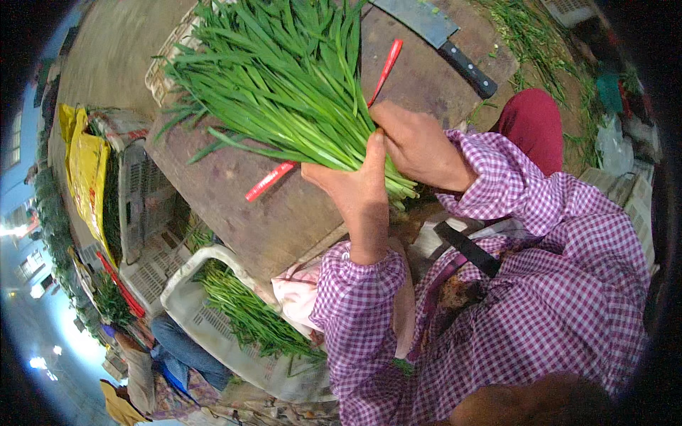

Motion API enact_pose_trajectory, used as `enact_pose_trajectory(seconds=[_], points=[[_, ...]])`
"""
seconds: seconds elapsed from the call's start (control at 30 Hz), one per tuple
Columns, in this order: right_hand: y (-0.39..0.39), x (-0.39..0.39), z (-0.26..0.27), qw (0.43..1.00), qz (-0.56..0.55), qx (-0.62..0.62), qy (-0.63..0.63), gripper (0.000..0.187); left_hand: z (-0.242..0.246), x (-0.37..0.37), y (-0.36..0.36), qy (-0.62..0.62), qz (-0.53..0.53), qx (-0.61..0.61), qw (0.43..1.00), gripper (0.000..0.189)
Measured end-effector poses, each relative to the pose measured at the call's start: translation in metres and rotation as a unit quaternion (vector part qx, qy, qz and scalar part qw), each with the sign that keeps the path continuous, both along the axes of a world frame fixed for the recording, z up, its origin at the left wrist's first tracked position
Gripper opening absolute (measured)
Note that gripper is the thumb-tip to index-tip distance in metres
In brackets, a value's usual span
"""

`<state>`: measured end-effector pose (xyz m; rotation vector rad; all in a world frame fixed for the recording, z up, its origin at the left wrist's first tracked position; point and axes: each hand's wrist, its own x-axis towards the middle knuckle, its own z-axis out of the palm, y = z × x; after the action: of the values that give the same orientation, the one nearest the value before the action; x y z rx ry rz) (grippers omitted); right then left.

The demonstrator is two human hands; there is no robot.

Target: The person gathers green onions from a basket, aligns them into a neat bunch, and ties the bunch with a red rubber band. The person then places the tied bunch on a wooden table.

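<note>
A big bunch of garlic chives [277,101] lies over a worn wooden board, its leaves fanning away from me and its pale cut ends towards me. My left hand [359,183] is wrapped around the stems from the near side. Against it, my right hand [418,144] is closed on the stems close to the cut ends. A red printed strip [272,181] passes beneath the bunch; its other end sticks up beside my right fingers. Whether those fingers also grip the strip cannot be told. Beyond my right hand lies a cleaver [453,53] with a black riveted handle.
The wooden board [234,218] spans the middle. A white plastic crate [181,298] at the near left holds more chives. Further left are another crate [141,213] and a yellow bag [88,170]. Loose trimmings [538,48] litter the ground at right. Another person's jeans-clad leg [186,349] shows lower left.
</note>
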<state>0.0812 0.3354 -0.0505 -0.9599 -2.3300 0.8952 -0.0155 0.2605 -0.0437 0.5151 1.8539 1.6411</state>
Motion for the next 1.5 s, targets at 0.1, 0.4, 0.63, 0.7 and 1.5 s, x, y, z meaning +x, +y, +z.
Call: enact_pose_trajectory(seconds=[0.1,0.4,0.63,0.7,1.5], points=[[0.005,0.002,-0.003,1.0,-0.009,-0.01,0.014,0.016,0.003,0.001,0.016,0.031,-0.007,0.043,0.999,0.065],[0.044,0.014,-0.011,0.996,0.003,0.057,0.074,0.018,-0.015,-0.011,0.024,0.019,0.001,0.064,0.998,0.063],[0.112,-0.001,-0.02,0.965,0.065,0.25,-0.051,0.028,-0.044,-0.042,0.029,0.035,-0.026,0.045,0.998,0.077],[0.119,-0.001,-0.018,0.956,0.099,0.229,-0.155,0.029,-0.04,-0.044,0.026,0.011,-0.008,0.002,1.0,0.074],[0.121,0.012,-0.003,0.926,-0.08,-0.203,0.308,0.018,-0.042,-0.043,0.01,-0.047,-0.011,0.036,0.998,0.066]])
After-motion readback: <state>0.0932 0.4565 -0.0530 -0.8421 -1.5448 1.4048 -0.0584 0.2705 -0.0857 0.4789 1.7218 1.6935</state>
